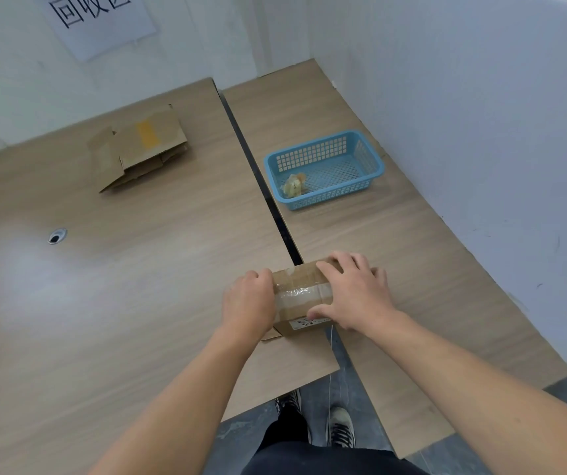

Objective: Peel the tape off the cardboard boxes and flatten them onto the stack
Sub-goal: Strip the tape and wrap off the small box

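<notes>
Evidently the opening step: the taped box [304, 296] sits clamped between both hands, the left hand [247, 303] curled round its left end, the right hand [354, 296] clasped over its top. Next, I judge, fingers must find the tape's edge. Well beyond the grip lie a flattened carton [148, 142] and a blue basket [366, 156].

Both my bare forearms extend forward and converge. My left hand [247, 299] is knuckles-up, fingers curled over the left end of the small brown taped cardboard box [300, 293]. My right hand [354, 293] is palm-down, fingers spread across its top, thumb against its near face.
</notes>
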